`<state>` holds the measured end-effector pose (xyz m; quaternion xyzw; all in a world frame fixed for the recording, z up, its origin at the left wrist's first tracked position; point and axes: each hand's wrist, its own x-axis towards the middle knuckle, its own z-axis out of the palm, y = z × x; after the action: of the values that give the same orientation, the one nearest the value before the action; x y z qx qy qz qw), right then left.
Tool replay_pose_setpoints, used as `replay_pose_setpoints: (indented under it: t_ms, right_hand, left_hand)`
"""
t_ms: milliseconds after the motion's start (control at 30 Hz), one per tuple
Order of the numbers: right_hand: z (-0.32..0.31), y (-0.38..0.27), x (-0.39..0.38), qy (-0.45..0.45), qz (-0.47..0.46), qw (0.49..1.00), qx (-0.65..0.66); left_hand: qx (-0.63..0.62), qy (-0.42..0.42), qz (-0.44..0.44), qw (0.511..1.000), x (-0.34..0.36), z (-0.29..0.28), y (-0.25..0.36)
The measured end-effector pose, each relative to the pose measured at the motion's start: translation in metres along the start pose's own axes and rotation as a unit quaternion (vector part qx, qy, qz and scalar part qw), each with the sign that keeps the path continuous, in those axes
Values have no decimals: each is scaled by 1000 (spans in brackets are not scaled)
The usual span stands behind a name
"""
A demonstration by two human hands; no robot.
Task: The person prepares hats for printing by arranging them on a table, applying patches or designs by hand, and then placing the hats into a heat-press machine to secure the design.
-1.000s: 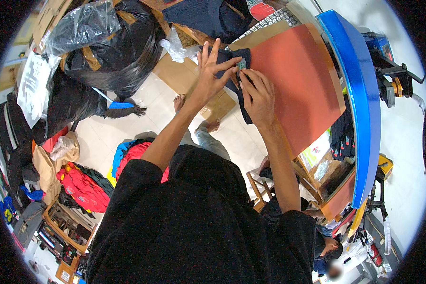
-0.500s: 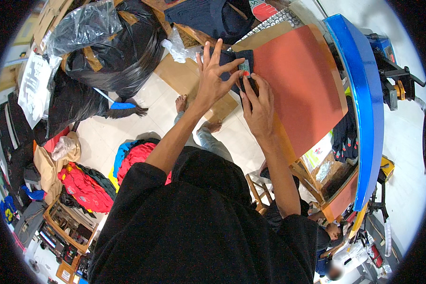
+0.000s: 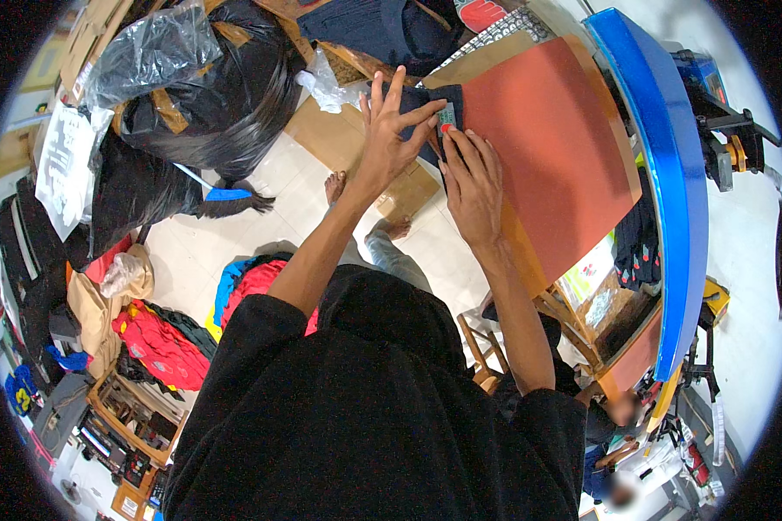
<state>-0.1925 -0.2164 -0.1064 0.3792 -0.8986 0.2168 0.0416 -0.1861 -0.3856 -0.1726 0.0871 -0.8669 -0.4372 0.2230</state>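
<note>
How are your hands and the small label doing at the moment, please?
Left hand: fingertips beside the label. Right hand: fingertips at its red end. Label on dark cloth. Nothing visibly blocking.

The person wears a plain black top, loose and broad across the body, its cloth matt and lightly creased. The left sleeve and right sleeve are short, wide at the hem. A rounded black bulge rises at the front; whether hood or body cloth cannot be told. Both hands, left hand and right hand, are bare, with long, slender fingers. Below shows a pale blue-grey trouser leg.
</note>
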Motion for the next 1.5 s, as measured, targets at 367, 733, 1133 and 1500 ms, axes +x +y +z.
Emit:
replay_pose_setpoints:
  t_ms: [367, 733, 1133, 1500]
  right_hand:
    - [2, 2, -1, 0, -2, 1000, 3]
    - [0, 4, 2, 18, 9, 1000, 22]
    - [-7, 9, 46, 62, -17, 997, -40]
    - [-20, 10, 58, 32, -73, 996, -45]
  left_hand:
    - [23, 2, 11, 1000, -2, -1, -2]
    - [10, 17, 11, 1000, -2, -2, 2]
    - [24, 14, 25, 999, -4, -3, -2]
    - [-12, -104, 9, 994, -17, -5, -10]
